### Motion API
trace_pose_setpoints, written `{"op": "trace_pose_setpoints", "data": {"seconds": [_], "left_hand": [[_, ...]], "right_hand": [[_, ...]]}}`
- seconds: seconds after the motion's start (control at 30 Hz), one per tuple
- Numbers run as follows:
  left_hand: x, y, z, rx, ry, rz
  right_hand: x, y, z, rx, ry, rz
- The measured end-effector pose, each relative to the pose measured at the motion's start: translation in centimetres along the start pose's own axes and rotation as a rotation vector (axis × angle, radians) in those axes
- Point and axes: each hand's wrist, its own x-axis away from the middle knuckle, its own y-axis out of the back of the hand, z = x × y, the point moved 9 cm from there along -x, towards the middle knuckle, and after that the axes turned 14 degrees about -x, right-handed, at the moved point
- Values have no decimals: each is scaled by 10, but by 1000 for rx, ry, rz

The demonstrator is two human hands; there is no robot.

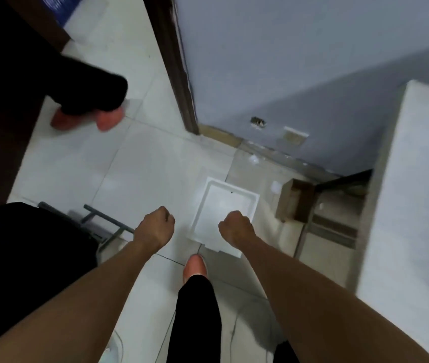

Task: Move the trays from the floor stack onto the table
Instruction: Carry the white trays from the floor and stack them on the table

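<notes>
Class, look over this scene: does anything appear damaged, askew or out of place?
Yes. The wall has a small broken hole low down near the floor. The white tray lies skewed to the floor tile lines.

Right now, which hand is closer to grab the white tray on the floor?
The right hand. It hangs over the white tray, while the left hand is off to the tray's side over bare floor. Both are empty fists.

trays (227,205) on floor (134,174), table (414,195) to right
</notes>
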Motion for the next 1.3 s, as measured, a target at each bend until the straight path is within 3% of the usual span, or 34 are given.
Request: {"op": "trace_pose_setpoints", "data": {"seconds": [0.23,0.4,0.6,0.7,0.83,1.1,1.3], "left_hand": [[-137,-149,16,-189,-95,48],[-216,-238,13,-218,-136,-7],[-274,-314,17,8,21,20],[-276,-324,26,15,86,-36],[-279,-328,31,-55,75,-12],[-274,-315,52,124,25,56],[-266,-308,58,223,52,92]], "right_hand": [[-152,-65,-129,-2,-261,-206],[-232,-70,-212,-51,-314,-413],[-303,-75,-263,-302,-278,-604],[-307,-75,-278,-258,-318,-684],[-307,-81,-276,-161,-307,-620],[-298,-85,-271,-204,-295,-487],[-292,-84,-258,-310,-301,-474]]}}
